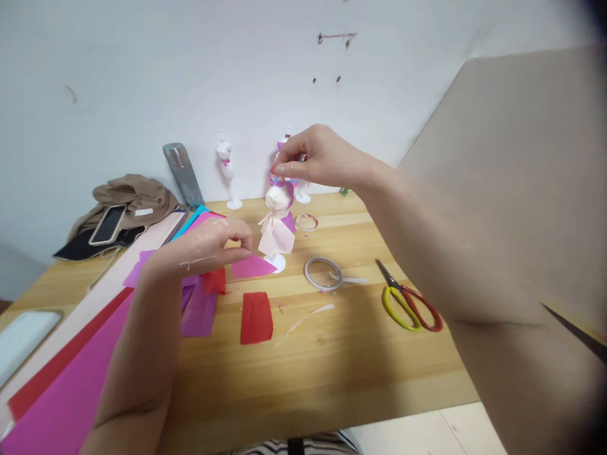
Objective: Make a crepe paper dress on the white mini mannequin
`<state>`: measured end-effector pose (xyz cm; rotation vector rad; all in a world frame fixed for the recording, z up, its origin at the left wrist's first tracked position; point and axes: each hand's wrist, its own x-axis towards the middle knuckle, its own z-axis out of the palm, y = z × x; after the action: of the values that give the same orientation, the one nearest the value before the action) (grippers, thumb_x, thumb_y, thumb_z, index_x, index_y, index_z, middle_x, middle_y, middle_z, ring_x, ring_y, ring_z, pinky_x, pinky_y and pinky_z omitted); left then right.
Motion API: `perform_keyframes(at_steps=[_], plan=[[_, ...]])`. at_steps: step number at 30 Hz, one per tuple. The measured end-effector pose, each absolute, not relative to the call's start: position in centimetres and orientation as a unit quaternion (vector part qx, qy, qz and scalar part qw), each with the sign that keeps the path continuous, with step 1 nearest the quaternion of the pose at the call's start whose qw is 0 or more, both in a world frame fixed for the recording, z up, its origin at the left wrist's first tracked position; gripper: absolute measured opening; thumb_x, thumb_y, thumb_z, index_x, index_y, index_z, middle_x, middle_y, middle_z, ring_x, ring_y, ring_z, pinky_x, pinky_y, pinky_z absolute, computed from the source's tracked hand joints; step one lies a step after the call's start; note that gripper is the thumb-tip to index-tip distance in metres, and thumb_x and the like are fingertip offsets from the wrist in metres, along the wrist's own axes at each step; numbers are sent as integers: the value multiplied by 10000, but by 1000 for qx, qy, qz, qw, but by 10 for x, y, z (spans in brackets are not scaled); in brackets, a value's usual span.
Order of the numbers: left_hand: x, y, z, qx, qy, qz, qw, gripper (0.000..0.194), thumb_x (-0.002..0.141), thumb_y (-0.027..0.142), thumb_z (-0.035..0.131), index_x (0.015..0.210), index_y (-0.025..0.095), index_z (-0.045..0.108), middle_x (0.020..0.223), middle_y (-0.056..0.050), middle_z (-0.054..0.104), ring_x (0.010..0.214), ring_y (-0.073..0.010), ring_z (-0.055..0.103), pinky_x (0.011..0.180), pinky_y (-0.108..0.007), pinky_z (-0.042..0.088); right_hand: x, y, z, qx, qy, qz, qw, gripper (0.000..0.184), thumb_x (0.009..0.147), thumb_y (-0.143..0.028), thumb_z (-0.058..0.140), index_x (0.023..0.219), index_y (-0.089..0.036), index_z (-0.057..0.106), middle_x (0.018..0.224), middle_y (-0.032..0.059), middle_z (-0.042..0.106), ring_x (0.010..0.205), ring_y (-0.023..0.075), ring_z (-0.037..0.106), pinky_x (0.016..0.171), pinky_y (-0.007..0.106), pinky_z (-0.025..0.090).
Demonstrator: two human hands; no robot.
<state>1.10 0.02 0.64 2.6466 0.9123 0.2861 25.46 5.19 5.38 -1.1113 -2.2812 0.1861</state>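
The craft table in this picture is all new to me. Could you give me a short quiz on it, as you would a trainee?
1. Short answer: which is higher in the picture, the left hand or the right hand?
2. True or false: the scissors have one yellow handle loop and one red one.
3. Multiple choice: what colour is the front of the skirt on the small figure nearest the hands? A) green B) pale pink C) black

Key: 1. The right hand. 2. True. 3. B.
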Motion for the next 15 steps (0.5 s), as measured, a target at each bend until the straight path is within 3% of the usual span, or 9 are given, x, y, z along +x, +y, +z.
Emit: perform_keyframes(at_steps=[6,15], plan=[[10,12,4,926,302,105,199,210,897,334,533,785,187,633,807,17,661,732,-123,560,694,-215,405,258,58,45,-412,-855,87,302,103,808,-242,663,742,-221,740,756,35,745,819,227,667,721,333,482],[19,43,4,911,273,110,288,205,854,317,609,709,173,597,665,21,553,628,-119,495,592,-225,381,262,76,40,-379,-839,155,358,74,723,-230,717,757,-260,776,819,19,776,812,200,689,713,327,503]])
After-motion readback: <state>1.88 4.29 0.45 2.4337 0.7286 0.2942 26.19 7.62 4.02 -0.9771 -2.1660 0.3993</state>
